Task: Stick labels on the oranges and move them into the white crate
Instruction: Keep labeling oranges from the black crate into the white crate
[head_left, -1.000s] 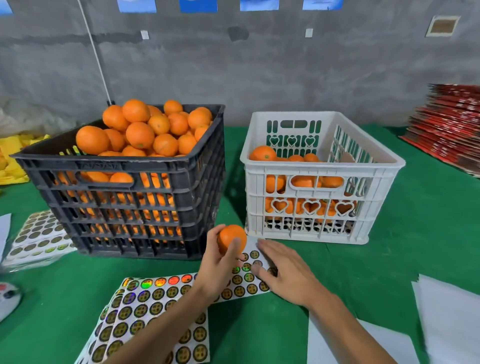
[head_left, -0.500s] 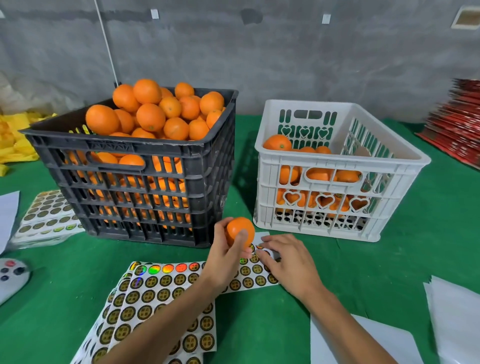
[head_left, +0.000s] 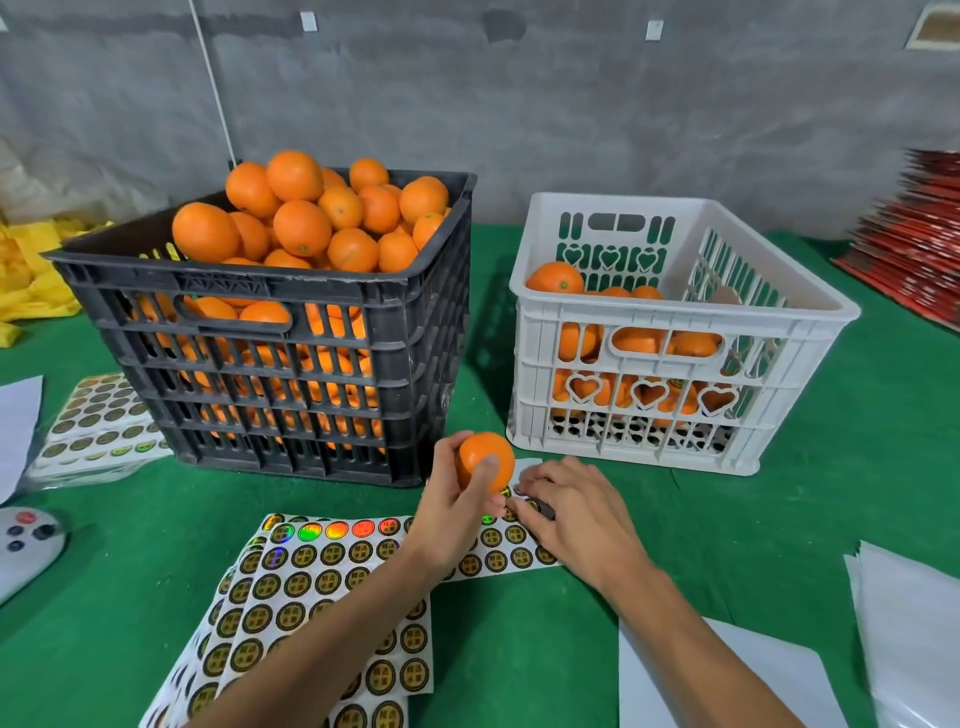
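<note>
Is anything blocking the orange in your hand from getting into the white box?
Nothing visible. The orange in the left hand has an open way to the white crate; only its near wall must be cleared.

- A green gap runs between the black crate and the white crate.
- The white crate's right half stands open from above.
- Sticker sheets cover the near tabletop.

My right fingers hide the label they work at; red stack at two o'clock blurs, cut by the edge.
</note>
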